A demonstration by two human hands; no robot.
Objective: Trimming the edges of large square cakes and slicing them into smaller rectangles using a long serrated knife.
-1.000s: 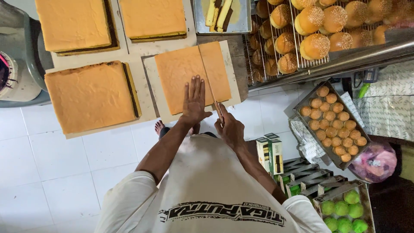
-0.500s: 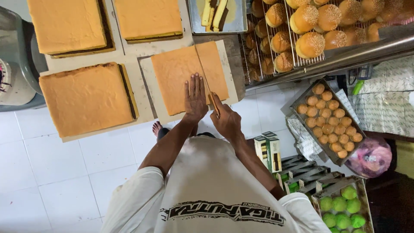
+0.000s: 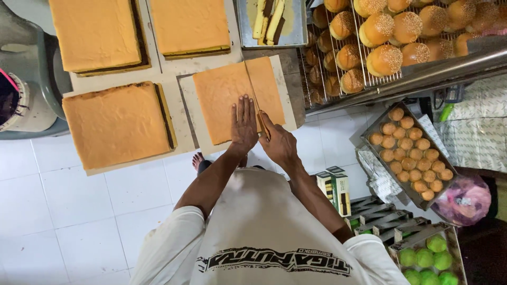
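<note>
I see my left hand (image 3: pixel 244 124) lying flat, fingers spread and straight, palm pressed on the near edge of the orange sheet cake (image 3: pixel 224 100) just left of its cut line. My right hand (image 3: pixel 277 141) is closed around a knife handle; the knife (image 3: pixel 260 119) runs along the cut and only a thin length of blade shows. The cake sits on a pale board (image 3: pixel 288 105) on the floor in front of me, with a narrow right-hand strip (image 3: pixel 266 84) already divided off. Three more sheet cakes (image 3: pixel 119 124) lie on boards to the left and beyond. A wire rack of sesame buns (image 3: pixel 385 37) stands at right.

Against the picture from half a second ago: both hands hold the same posture; the cut position looks unchanged.
</note>
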